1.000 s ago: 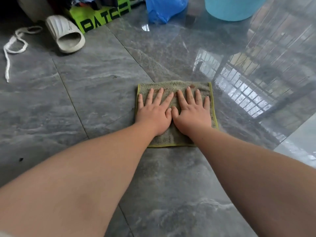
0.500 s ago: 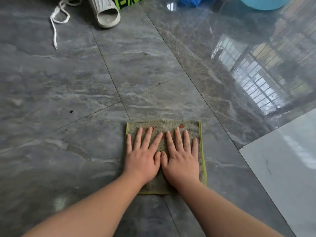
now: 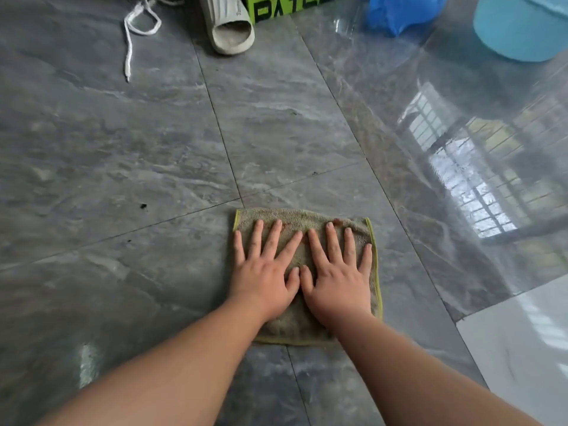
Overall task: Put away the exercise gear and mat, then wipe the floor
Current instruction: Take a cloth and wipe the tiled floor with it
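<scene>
Kneeling over grey floor [image 3: 123, 149] tiles, a person is pressing a green cloth [image 3: 302, 219] flat under both palms, left hand [image 3: 264, 278] and right hand [image 3: 339, 281] side by side, fingers straight and spread, gripping nothing. Unwiped tile is lying straight ahead, beyond the fingertips.

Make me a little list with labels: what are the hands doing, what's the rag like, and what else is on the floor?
left hand: left hand flat on the rag, fingers spread
right hand: right hand flat on the rag beside it, thumbs nearly touching
rag: green-edged rag lying flat on the grey tiled floor
far side: pale slipper, white cord, blue bag, blue tub
dirt: dark speck left of the rag
</scene>
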A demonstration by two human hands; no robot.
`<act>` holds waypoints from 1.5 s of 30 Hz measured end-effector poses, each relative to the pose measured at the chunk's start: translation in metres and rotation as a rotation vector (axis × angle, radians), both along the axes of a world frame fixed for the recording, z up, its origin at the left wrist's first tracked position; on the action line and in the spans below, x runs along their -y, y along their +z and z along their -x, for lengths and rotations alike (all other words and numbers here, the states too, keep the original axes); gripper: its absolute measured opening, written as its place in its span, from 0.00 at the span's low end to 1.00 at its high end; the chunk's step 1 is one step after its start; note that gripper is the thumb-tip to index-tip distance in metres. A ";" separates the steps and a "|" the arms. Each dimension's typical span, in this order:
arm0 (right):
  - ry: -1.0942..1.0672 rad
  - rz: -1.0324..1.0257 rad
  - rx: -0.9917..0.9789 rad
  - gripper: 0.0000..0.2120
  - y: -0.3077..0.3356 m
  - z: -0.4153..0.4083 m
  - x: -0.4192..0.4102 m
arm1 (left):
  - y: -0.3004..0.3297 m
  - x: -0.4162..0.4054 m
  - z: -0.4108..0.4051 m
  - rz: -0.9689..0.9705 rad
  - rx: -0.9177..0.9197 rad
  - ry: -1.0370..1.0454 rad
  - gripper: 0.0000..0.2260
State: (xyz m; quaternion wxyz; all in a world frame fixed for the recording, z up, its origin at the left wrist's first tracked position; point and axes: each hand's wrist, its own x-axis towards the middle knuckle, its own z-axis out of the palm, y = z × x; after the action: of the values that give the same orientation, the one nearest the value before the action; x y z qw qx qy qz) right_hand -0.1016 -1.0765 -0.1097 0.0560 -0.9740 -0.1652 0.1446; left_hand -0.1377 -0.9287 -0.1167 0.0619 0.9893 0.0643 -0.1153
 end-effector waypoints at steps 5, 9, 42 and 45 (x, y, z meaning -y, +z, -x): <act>-0.021 0.006 0.024 0.34 -0.003 -0.064 -0.014 | -0.003 -0.014 -0.064 0.012 0.027 -0.024 0.30; -0.017 -0.001 0.054 0.34 -0.007 -0.118 -0.027 | -0.006 -0.023 -0.115 0.005 0.052 -0.009 0.29; -0.071 -0.014 0.022 0.32 0.002 0.026 0.051 | 0.000 0.052 0.018 0.009 -0.008 -0.092 0.29; -0.126 0.001 -0.026 0.33 0.005 0.086 0.077 | 0.004 0.075 0.065 -0.002 -0.047 -0.158 0.30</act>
State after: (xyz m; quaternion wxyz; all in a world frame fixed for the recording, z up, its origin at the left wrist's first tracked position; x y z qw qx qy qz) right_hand -0.1879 -1.1537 -0.1042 0.0664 -0.9806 -0.1028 0.1533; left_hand -0.2023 -1.0041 -0.1131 0.0499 0.9884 -0.0122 -0.1428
